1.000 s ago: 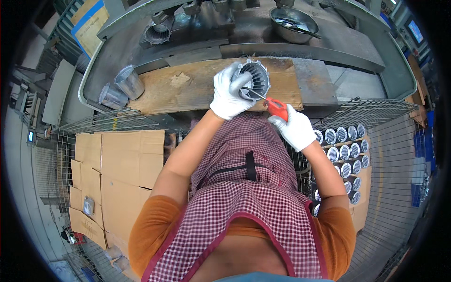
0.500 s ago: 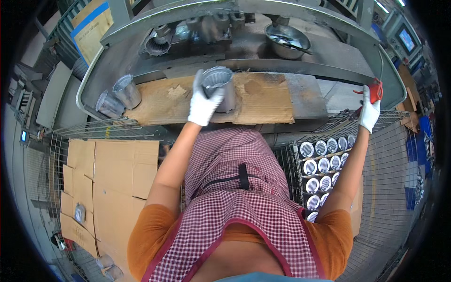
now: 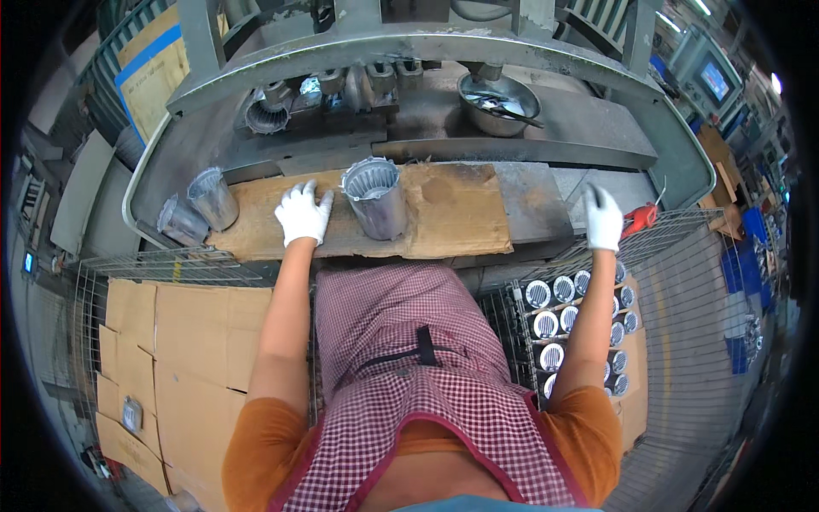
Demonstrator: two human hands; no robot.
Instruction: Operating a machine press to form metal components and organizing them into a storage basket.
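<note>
An upright, hollow metal casting [image 3: 375, 200], ribbed inside like a motor housing, stands on the brown cardboard [image 3: 461, 209] at the bench's front edge. My left hand [image 3: 304, 213], in a white glove, rests on the cardboard to the casting's left; its fingers are spread and empty. At the right, my gloved right hand [image 3: 603, 220] is raised with fingers stretched out. Just beside it a red air blow gun [image 3: 640, 220] lies at the rim of the wire basket. Two more castings, one upright [image 3: 212, 199] and one tilted [image 3: 182, 220], sit at the bench's left end.
A metal bowl [image 3: 499, 104] with tools stands at the back, and another ribbed casting [image 3: 267, 114] sits in the machine. Below right, a wire basket holds rows of round parts [image 3: 546, 324]. Cardboard sheets [image 3: 200, 341] line the left basket. A steel frame bar [image 3: 409, 44] crosses above.
My left hand has let go of the casting and moved left onto the cardboard. My right hand has released the red blow gun and drawn left of it. The view has shifted slightly.
</note>
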